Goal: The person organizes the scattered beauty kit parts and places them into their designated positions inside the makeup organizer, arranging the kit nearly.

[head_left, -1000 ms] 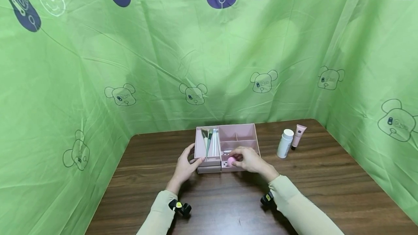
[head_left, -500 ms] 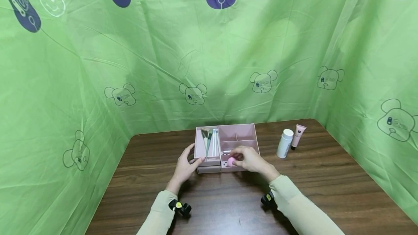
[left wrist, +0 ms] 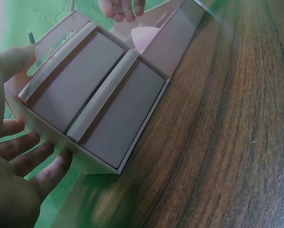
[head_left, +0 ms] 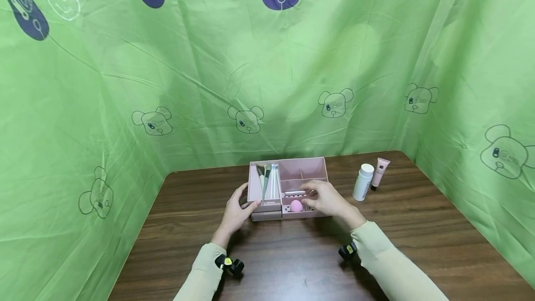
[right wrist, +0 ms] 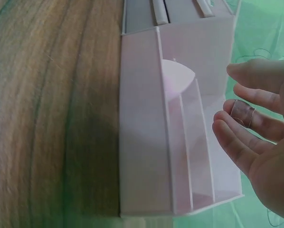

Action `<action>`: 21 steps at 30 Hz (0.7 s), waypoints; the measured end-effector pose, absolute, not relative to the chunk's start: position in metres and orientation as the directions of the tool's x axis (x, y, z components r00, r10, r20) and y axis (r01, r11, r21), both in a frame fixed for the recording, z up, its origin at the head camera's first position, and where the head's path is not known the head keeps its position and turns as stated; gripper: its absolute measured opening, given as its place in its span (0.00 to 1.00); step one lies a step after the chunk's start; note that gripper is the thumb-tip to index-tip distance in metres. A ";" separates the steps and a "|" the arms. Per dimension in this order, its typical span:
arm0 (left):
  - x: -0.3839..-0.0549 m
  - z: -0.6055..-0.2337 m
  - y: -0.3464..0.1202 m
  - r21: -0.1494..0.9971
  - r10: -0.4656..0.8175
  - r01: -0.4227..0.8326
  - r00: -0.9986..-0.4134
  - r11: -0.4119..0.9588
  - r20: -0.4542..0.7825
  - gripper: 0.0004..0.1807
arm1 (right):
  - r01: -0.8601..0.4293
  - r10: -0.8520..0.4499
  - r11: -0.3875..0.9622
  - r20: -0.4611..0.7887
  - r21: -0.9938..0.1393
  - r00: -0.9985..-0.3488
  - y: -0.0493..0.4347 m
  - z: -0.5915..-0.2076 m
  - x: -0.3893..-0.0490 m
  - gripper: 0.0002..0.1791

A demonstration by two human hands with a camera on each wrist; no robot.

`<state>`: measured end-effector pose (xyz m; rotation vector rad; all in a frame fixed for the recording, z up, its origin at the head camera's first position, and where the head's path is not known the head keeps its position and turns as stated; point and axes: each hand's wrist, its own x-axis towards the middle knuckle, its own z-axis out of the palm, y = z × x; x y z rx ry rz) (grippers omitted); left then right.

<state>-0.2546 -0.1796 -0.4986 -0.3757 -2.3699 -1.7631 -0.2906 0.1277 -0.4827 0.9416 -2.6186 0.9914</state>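
Observation:
A pink desk organizer (head_left: 303, 171) stands on the table, its brush compartment on the left and open compartments on the right. My left hand (head_left: 234, 212) rests at its front left corner, thumb on the upper rim and fingers along the side. In the left wrist view these fingers look fairly straight and spread. A pink makeup sponge (head_left: 296, 206) sits in the front right compartment. My right hand (head_left: 330, 199) is over the organizer's right side, just right of the sponge, with nothing in its grasp. Its fingers are loosely bent; a see-through band (right wrist: 242, 113) shows on one.
Makeup brushes (head_left: 266, 182) and several thin white sticks (head_left: 274, 182) lie in the left compartment. A white bottle (head_left: 363, 182) and a pink tube (head_left: 380, 173) stand to the right of the organizer. Green printed cloth (head_left: 200, 106) hangs behind the wooden table (head_left: 188, 226).
My right hand has let go of the makeup sponge and moved slightly right and back. The sponge stays in the front compartment. My left hand keeps its place on the organizer.

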 end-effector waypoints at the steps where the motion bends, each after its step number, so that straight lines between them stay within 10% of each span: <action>1: -0.255 -0.499 -0.180 0.915 0.104 0.297 -0.955 0.272 0.279 0.39 | -0.621 -0.491 0.579 0.383 -0.528 -0.783 0.129 -0.481 -0.290 0.20; 21: -0.254 -0.498 -0.180 0.922 0.111 0.295 -0.955 0.250 0.276 0.40 | -0.615 -0.375 0.618 0.504 -0.489 -0.778 0.165 -0.448 -0.286 0.20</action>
